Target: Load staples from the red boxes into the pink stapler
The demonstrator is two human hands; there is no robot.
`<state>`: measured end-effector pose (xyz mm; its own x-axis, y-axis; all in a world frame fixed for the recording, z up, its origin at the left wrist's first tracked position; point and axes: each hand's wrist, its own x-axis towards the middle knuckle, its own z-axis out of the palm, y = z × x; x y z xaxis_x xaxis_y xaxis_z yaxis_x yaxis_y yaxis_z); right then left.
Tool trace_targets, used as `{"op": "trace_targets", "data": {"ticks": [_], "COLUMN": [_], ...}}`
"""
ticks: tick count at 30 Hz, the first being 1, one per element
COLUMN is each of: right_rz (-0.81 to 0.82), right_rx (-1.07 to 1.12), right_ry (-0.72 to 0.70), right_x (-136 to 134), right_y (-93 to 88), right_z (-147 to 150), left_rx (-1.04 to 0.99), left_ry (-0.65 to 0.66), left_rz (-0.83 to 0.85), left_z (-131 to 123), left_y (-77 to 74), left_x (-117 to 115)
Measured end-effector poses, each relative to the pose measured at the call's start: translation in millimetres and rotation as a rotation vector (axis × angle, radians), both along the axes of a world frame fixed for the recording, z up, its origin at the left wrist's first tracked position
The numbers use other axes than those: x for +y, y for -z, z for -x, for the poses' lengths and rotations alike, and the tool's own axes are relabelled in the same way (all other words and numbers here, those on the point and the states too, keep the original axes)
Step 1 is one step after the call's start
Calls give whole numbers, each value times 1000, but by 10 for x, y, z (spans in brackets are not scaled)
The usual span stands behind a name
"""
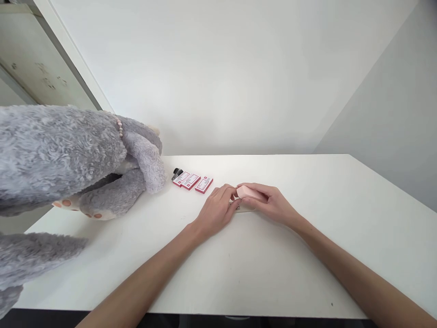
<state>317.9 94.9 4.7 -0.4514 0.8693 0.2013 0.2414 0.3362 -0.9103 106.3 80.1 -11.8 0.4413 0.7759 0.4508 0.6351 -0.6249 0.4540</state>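
Note:
Near the middle of the white table, my right hand (268, 200) is closed around a small pale pink box (251, 193), thumb on the near side and fingers on the far side. My left hand (218, 205) has its fingers bent together at the left end of the box; what they pinch, if anything, is hidden. Under the hands lies a flat, light, clear-looking item (247, 209), mostly covered. Just left of my hands is a red-and-white box (204, 184), with two similar boxes (190, 181) beside it.
A black object (178, 172) lies behind the leftmost small box. A large grey plush toy (61, 155) with a bead string fills the left side and rests partly on the white table (273, 269). A white wall stands behind.

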Motion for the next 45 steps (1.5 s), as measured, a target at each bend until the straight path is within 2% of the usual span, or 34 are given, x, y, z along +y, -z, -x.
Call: {"op": "trace_targets", "data": {"ticks": [7, 15, 23, 37, 45], "right_rz": [-22, -122, -93, -90, -105], "right_rx": [-55, -163, -131, -152, -189], "right_ry": [13, 57, 70, 294, 307], "right_x": [19, 15, 17, 45, 42], "right_y": [39, 21, 55, 79, 61], "right_z": [-22, -14, -10, -17, 0], "left_rx": [1, -4, 1, 34, 100], "left_ry": [8, 13, -2, -194, -372], "left_rz": [-1, -1, -46, -112, -113], "left_z": [14, 18, 17, 26, 58], "left_y": [17, 20, 31, 153, 231], "left_x": [10, 13, 20, 63, 84]}}
